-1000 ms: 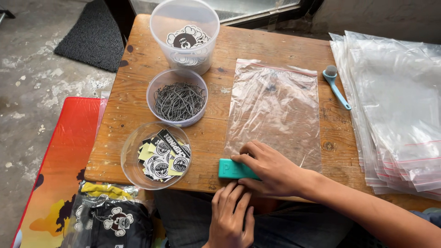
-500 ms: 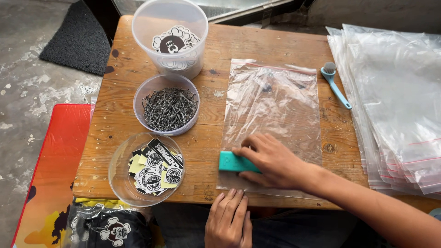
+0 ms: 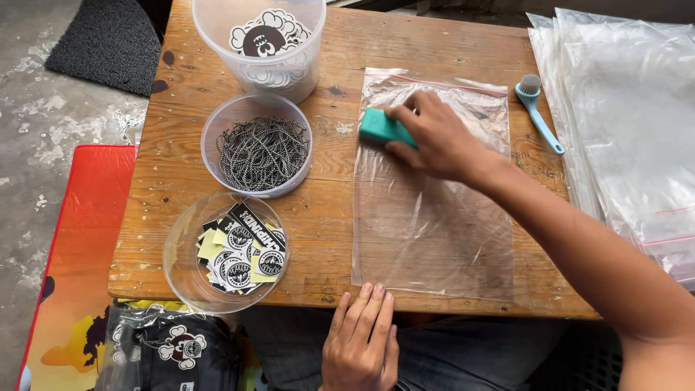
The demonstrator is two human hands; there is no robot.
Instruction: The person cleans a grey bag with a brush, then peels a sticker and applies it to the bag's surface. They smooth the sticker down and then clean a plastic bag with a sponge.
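A clear zip bag (image 3: 434, 217) lies flat on the wooden table (image 3: 405, 43). My right hand (image 3: 434, 137) grips a teal block (image 3: 380, 127) and presses it on the bag's far left part, near the sealed top edge. My left hand (image 3: 360, 340) rests flat, fingers together, at the table's near edge just below the bag's bottom left corner, holding nothing.
Left of the bag stand a round tub of metal ball chains (image 3: 257, 148), a clear bowl of printed cards (image 3: 224, 253) and a tall tub of stickers (image 3: 264, 43). A blue brush (image 3: 539, 108) and a stack of clear bags (image 3: 630, 123) lie to the right. A red mat (image 3: 65, 268) lies on the floor.
My right hand has slid the teal block from the bag's near left corner up to its far end. The left hand has stayed at the near edge.
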